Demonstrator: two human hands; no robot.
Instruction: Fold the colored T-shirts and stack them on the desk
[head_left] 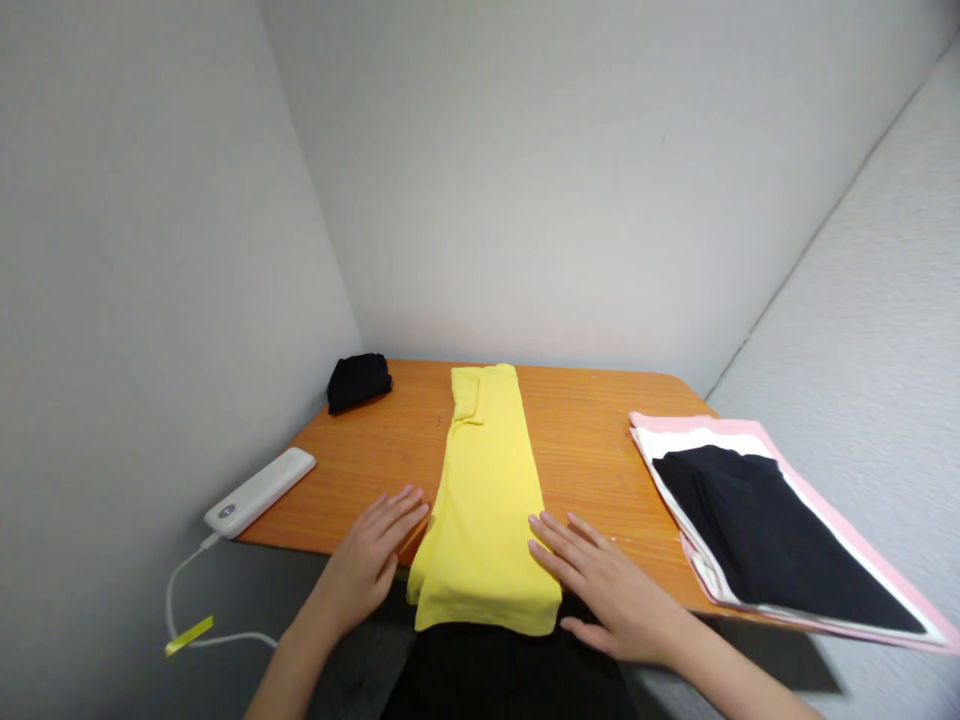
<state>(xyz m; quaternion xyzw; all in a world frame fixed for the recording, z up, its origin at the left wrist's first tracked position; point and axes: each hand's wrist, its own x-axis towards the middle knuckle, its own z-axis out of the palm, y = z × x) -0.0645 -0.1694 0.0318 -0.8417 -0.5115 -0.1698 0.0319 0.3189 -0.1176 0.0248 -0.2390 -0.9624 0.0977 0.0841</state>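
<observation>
A yellow garment (486, 490), folded into a long narrow strip, lies down the middle of an orange wooden table (585, 440) and hangs a little over its near edge. My left hand (371, 560) rests flat and open at the strip's left edge. On the other side, my right hand (600, 585) lies flat with fingers spread, its fingertips touching the strip's right edge. Neither hand holds anything.
A stack of folded clothes (772, 525), black on top of white and pink, sits at the table's right end. A small black bundle (358, 381) lies at the far left corner. A white power bank (259, 491) with a cable sits on the left edge. Walls enclose the table.
</observation>
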